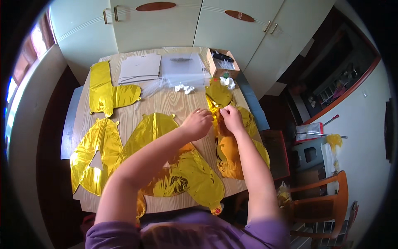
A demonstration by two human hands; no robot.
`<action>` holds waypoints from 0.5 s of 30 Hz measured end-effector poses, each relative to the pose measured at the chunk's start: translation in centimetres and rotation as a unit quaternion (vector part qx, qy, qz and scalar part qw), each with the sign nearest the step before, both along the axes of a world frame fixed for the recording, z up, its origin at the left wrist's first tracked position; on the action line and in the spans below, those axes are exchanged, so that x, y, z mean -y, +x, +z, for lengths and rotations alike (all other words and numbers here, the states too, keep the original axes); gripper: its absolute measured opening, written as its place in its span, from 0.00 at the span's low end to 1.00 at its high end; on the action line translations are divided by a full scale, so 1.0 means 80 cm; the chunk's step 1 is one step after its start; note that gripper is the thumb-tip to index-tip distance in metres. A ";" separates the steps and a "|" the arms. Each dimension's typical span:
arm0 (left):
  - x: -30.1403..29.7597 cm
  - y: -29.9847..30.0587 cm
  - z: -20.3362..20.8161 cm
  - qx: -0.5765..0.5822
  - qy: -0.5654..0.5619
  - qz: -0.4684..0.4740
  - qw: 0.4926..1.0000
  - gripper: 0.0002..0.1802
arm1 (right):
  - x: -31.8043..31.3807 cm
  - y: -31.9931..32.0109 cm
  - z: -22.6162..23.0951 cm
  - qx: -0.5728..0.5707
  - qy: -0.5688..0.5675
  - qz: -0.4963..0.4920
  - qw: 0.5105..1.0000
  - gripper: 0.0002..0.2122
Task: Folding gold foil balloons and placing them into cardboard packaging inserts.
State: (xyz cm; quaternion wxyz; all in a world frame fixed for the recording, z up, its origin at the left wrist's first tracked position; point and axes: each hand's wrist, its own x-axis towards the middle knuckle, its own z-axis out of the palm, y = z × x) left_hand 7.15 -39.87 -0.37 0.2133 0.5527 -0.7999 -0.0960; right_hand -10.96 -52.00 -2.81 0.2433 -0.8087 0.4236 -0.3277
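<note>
Both of my hands are over a flat gold foil balloon (229,152) at the right of the wooden table (199,159). My left hand (198,123) has its fingers curled at the balloon's left edge, and its fingertips are partly hidden. My right hand (231,118) pinches the foil close by, thumb against fingers. More uninflated foil balloons lie flat: an L-shaped one (100,87) at the far left, an A-shaped one (88,155) at the near left. Another large gold balloon (199,170) spreads across the near middle, partly under my left forearm.
Grey cardboard sheets (139,66) and clear plastic bags (180,68) lie at the table's back. Small white bundles (184,88) sit before them. A box (224,64) holding a black item stands at the back right corner. A wooden chair (319,205) stands at the right.
</note>
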 end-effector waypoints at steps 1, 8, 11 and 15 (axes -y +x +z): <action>0.014 -0.007 -0.002 0.016 -0.007 0.022 1.000 0.21 | -0.002 -0.001 0.004 0.043 0.006 0.015 0.999 0.10; 0.035 -0.022 -0.012 0.095 0.036 0.085 0.991 0.44 | -0.050 -0.121 0.083 0.298 -0.050 -0.093 0.949 0.07; 0.028 -0.018 -0.013 0.160 0.057 0.113 0.979 0.54 | -0.058 -0.220 0.106 0.539 -0.024 -0.146 0.829 0.10; 0.046 -0.017 -0.022 0.183 0.067 0.118 0.974 0.65 | -0.088 -0.348 0.169 0.577 -0.098 -0.077 0.807 0.21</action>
